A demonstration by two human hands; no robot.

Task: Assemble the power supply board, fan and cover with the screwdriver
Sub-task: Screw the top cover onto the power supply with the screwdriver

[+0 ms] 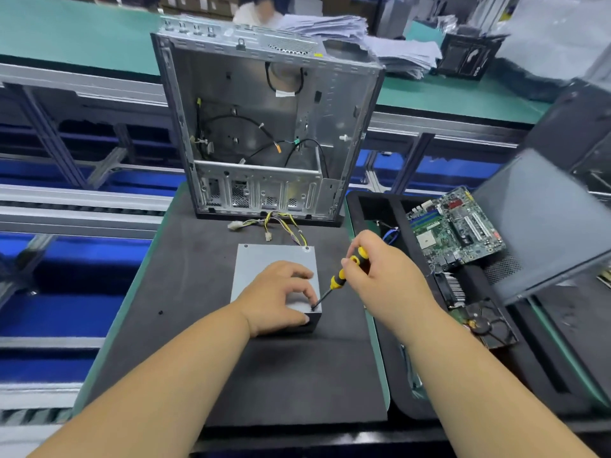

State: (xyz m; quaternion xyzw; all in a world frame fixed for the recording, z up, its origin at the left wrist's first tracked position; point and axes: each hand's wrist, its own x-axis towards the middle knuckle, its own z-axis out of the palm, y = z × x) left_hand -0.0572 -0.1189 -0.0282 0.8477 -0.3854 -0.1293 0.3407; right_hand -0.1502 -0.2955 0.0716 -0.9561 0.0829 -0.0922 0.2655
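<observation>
**Screwing down the PSU cover, near corner**

Two bare forearms reach in from the bottom edge, so starting there and going left to right. On the left, the left hand (pixel 281 297) lies over the near end of the power supply box (pixel 264 259), fingers (pixel 305 274) spread over the lid and thumb hooked on the front face, bracing it more than gripping. That box sits on the dark foam surface (pixel 185 292), its cable bundle (pixel 274 226) trailing back toward the open computer case (pixel 264 127) standing behind it.

Moving right, the screwdriver (pixel 340 276) slants down with its tip on the near right corner of the cover, just beside the left fingertips. The right hand (pixel 380 269) has its fingers wrapped round the yellow and black handle.

Further right, a black tray (pixel 370 206) holds a green motherboard (pixel 456 226) and a hard drive (pixel 489 325).

My guess: the box is stiff sheet metal with some heft, so it shouldn't skate on foam, but the lid looks smooth. Pressing flat on top seems the sane hold; keep off the cables.
</observation>
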